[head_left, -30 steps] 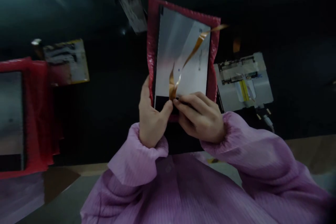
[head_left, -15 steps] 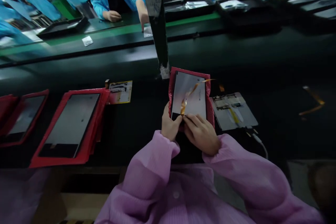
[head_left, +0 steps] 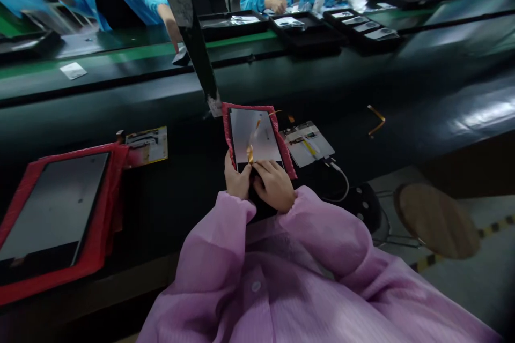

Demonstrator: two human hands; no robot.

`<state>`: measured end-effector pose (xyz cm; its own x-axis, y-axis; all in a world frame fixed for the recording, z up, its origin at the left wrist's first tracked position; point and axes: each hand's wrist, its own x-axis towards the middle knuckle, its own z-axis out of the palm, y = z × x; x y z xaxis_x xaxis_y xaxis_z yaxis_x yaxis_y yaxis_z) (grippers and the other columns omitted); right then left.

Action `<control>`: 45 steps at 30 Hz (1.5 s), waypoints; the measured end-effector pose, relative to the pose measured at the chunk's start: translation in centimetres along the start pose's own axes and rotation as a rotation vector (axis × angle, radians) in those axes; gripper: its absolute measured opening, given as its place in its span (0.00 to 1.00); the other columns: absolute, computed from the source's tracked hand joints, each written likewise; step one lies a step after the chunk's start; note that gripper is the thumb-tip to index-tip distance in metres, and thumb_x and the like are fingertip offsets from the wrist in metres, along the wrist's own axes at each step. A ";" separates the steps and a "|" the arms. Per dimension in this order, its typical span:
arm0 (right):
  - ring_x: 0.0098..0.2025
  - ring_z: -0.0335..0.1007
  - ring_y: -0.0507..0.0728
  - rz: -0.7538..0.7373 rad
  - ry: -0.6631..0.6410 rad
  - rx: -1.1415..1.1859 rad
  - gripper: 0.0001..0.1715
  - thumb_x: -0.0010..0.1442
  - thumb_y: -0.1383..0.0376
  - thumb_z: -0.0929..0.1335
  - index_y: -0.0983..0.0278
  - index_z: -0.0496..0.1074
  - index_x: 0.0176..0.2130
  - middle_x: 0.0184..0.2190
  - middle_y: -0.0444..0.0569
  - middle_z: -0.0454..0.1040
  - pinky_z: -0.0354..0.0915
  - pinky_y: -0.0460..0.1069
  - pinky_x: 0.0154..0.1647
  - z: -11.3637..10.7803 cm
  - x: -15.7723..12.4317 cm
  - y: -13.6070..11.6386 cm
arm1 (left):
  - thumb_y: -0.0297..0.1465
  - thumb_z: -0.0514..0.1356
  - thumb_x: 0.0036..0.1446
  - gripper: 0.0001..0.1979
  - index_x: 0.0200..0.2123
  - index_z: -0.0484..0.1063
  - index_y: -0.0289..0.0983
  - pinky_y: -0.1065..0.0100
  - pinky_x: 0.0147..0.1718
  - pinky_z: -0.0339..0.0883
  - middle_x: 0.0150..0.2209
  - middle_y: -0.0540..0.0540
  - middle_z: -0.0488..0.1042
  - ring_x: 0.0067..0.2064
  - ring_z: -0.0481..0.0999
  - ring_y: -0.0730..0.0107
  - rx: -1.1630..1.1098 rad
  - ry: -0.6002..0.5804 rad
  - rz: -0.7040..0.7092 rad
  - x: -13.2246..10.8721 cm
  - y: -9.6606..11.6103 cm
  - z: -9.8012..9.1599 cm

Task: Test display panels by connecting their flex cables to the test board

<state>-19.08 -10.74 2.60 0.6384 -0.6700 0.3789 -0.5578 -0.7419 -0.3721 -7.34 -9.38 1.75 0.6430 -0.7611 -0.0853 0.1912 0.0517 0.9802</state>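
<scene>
A grey-backed display panel (head_left: 241, 131) lies on a red bubble-wrap sleeve (head_left: 285, 154) in front of me. My left hand (head_left: 238, 181) grips its lower left edge, the thumb pressing near the bottom strip. A gold flex cable (head_left: 250, 154) rises from that strip and curves over the panel. My right hand (head_left: 274, 184) is closed, fingertips pinching at the cable's lower end; the exact contact is partly hidden. Just right of the panel sits an opened device board (head_left: 317, 144) with a yellow strip and a white lead (head_left: 344, 174) plugged in.
At left, another panel (head_left: 60, 203) rests on stacked red sleeves, with a small board (head_left: 155, 144) behind. A loose flex cable (head_left: 378, 118) lies at right. A metal post (head_left: 197, 53) rises beyond the panel. Co-workers in blue sit across, behind black trays (head_left: 309, 37). A stool (head_left: 438, 220) stands right.
The view has swung right, so everything appears further left. Both hands stay at the cable's lower end. Across the line, a co-worker's hand has tilted up a small flat piece.
</scene>
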 end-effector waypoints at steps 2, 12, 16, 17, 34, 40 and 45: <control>0.48 0.66 0.63 0.019 0.048 0.041 0.17 0.62 0.70 0.63 0.71 0.72 0.50 0.48 0.59 0.73 0.68 0.60 0.54 0.0 -0.4 0.0 | 0.23 0.61 0.49 0.33 0.61 0.64 0.36 0.58 0.65 0.60 0.61 0.39 0.69 0.64 0.68 0.58 -0.074 -0.003 -0.040 -0.9 0.2 0.0; 0.64 0.57 0.66 -0.089 0.165 -0.061 0.35 0.62 0.71 0.61 0.73 0.54 0.67 0.62 0.66 0.61 0.64 0.63 0.63 -0.2 -3.2 0.1 | 0.33 0.51 0.64 0.27 0.66 0.57 0.39 0.66 0.59 0.68 0.64 0.42 0.67 0.60 0.73 0.66 -0.368 0.020 -0.198 -5.5 0.9 -0.1; 0.66 0.60 0.63 0.007 0.277 -0.075 0.35 0.65 0.69 0.60 0.69 0.52 0.69 0.62 0.63 0.64 0.65 0.60 0.63 -0.8 -3.5 0.7 | 0.34 0.52 0.65 0.27 0.66 0.57 0.37 0.66 0.61 0.65 0.66 0.40 0.64 0.64 0.68 0.66 -0.409 0.050 -0.211 -5.5 0.2 -0.2; 0.64 0.63 0.62 0.067 0.319 -0.054 0.34 0.66 0.68 0.61 0.68 0.54 0.69 0.61 0.61 0.66 0.67 0.58 0.62 -1.0 -3.4 0.9 | 0.34 0.53 0.64 0.28 0.66 0.57 0.36 0.65 0.62 0.65 0.67 0.40 0.63 0.64 0.68 0.65 -0.412 0.053 -0.220 -5.4 0.0 -0.3; 0.48 0.76 0.61 0.590 0.900 0.077 0.30 0.70 0.49 0.59 0.69 0.78 0.45 0.42 0.57 0.79 0.69 0.55 0.51 -3.2 -1.7 -0.3 | 0.27 0.56 0.56 0.42 0.71 0.42 0.35 0.51 0.72 0.36 0.74 0.38 0.41 0.75 0.39 0.57 0.373 -0.095 0.116 -7.4 -1.9 -3.2; 0.48 0.76 0.61 0.570 0.813 0.128 0.28 0.71 0.51 0.60 0.67 0.77 0.48 0.43 0.56 0.79 0.71 0.55 0.50 -1.2 -2.5 -0.5 | 0.33 0.57 0.61 0.31 0.67 0.57 0.35 0.39 0.69 0.40 0.72 0.33 0.45 0.74 0.37 0.46 0.711 -0.111 0.342 -7.5 -0.8 -4.3; 0.50 0.74 0.61 0.522 0.780 0.099 0.26 0.72 0.52 0.58 0.66 0.76 0.51 0.45 0.58 0.77 0.71 0.56 0.51 -0.5 -2.7 -0.4 | 0.36 0.55 0.65 0.25 0.63 0.62 0.37 0.42 0.68 0.50 0.67 0.34 0.59 0.71 0.53 0.50 0.702 -0.242 0.396 -5.1 -0.9 -4.4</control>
<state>-20.90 -8.64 2.14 -0.2347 -0.7720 0.5907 -0.6026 -0.3613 -0.7116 -7.58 -2.69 0.53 0.3737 -0.8931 0.2504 -0.5722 -0.0095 0.8201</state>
